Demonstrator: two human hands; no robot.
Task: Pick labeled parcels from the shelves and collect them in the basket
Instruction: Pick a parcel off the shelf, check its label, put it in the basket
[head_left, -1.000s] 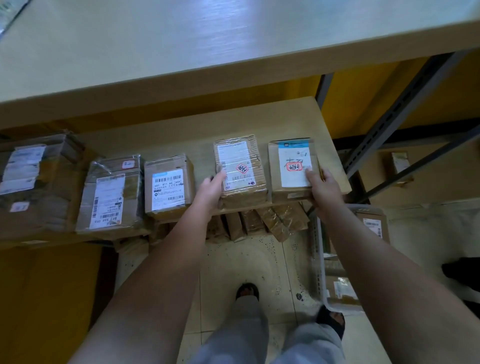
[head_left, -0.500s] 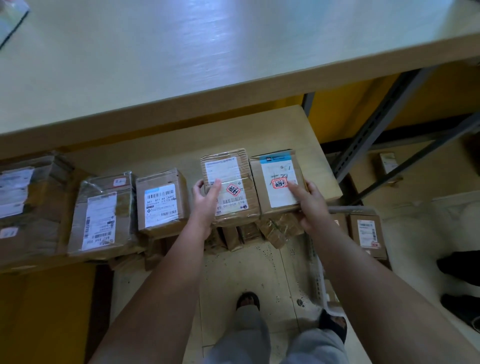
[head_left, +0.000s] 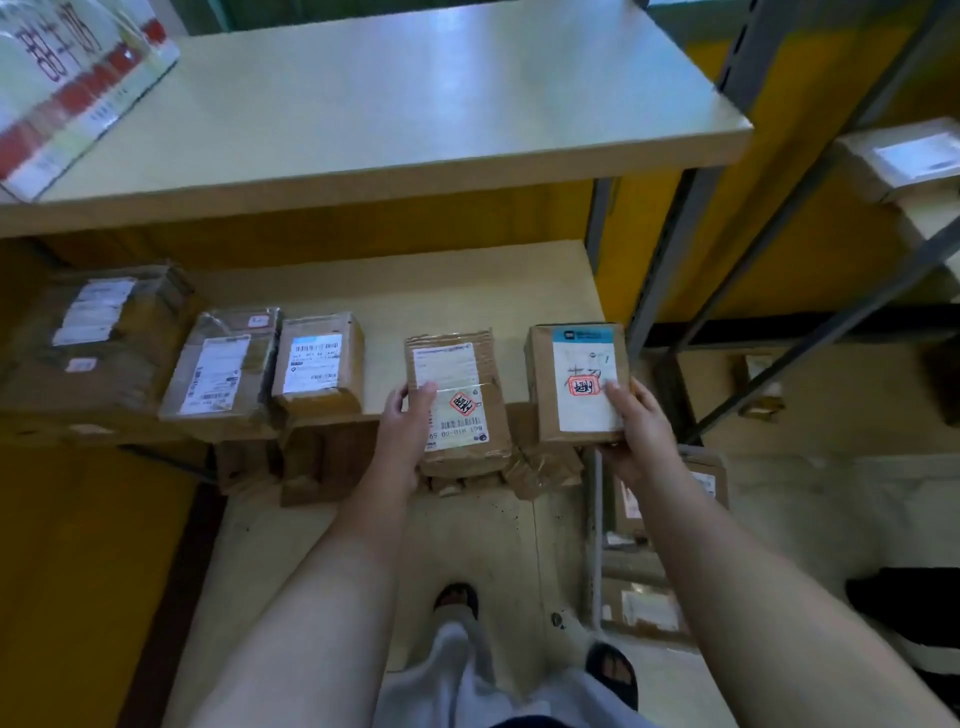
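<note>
Both parcels have come forward off the shelf edge since a moment ago, and they now sit well apart from each other where they were side by side. Your left hand (head_left: 402, 441) pinches the crumpled brown cardboard parcel with the white barcode label and red stamp (head_left: 457, 402) along its left edge, thumb pressed on the label and fingers curled beneath. Your right hand (head_left: 636, 426) clamps the smoother brown box with the blue-topped white label and red stamp (head_left: 579, 382) at its lower right corner, thumb on top.

Each parcel hangs partly past the front of the pale wooden middle shelf (head_left: 467, 291), above the row of small brown packets (head_left: 540, 462) standing on the shelf below. The pale wire basket (head_left: 597, 545) sits low at your right, beside your right leg, with labelled boxes already in it.

Judging from this, the risk is in the one-handed edge grips: either box may pivot and slip as you swing it down, the left one sooner because its wrapping is slick with tape. Your left arm must also cross your body to reach the basket, and a rushed drop could tip a parcel over the rim onto the floor.
</note>
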